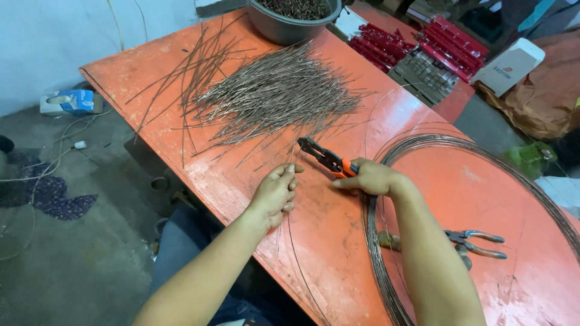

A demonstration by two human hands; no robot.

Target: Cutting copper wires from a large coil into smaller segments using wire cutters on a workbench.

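1. Nearest to us, two bare forearms reach out over an orange tabletop [326, 241] with worn, scratched paint.
2. Our left hand [277, 192] rests on the tabletop with its fingers curled together, pinching a thin wire [292, 238] that trails back toward us across the orange surface.
3. Just right of that hand, our right hand [370, 177] is clenched around the orange handles of a pair of cutters [325, 158]. The dark cutter head points away from us toward the top of the left hand's fingers; we cannot tell whether the blades are closed on the wire.
4. Right of the cutters, a large coil of wire [386, 158] lies flat on the tabletop, looping around our right forearm.
5. Inside that coil, beside the forearm, lies a second pair of pliers [477, 242] with grey handles.
6. Beyond the cutters, a wide heap of short cut wire pieces [278, 93] is spread over the tabletop.
7. Farther than the heap, a grey metal bowl [290, 21] stands at the tabletop's far edge.
8. Right of the bowl lie red packets [447, 39] and a white box [507, 66].
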